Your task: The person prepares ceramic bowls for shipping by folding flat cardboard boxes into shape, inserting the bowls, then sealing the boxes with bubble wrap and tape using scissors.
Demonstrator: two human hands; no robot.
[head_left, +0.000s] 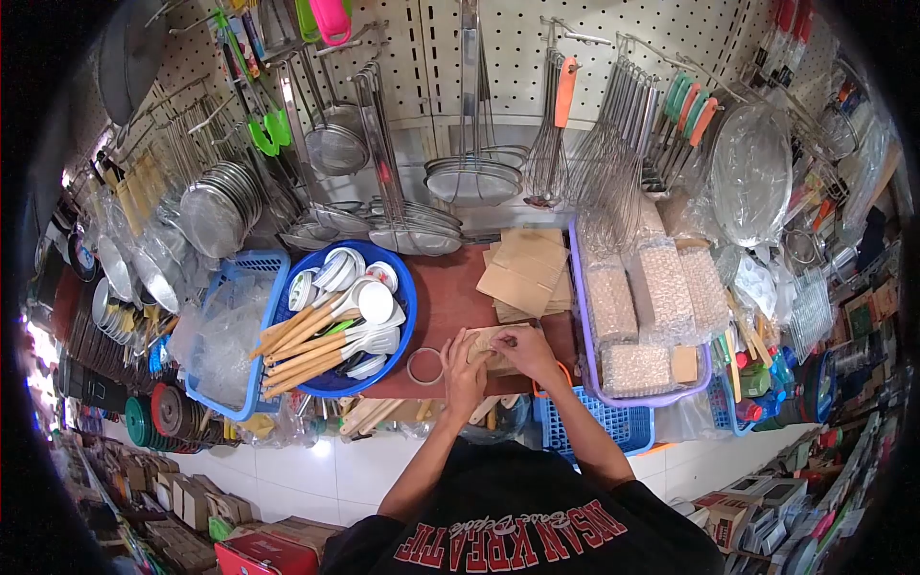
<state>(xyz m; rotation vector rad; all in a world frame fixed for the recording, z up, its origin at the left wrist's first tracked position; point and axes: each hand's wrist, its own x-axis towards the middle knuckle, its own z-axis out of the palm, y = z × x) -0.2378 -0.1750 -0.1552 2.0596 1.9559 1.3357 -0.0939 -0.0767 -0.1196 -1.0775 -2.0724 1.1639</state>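
A small brown cardboard box lies at the front edge of the red-brown tabletop, partly covered by both hands. My left hand grips its left side, with the fingers over the top. From the right, my right hand pinches at the upper face with bent fingers; what is between the fingertips is too small to make out. Just left of my left hand lies a roll of tape on its side. Behind the hands are stacked flat cardboard pieces.
A blue round basin holds wooden-handled utensils and white ladles. Right of the hands stands a purple basket with bubble-wrapped boxes. A blue basket with clear plastic is at left. Strainers and whisks hang behind.
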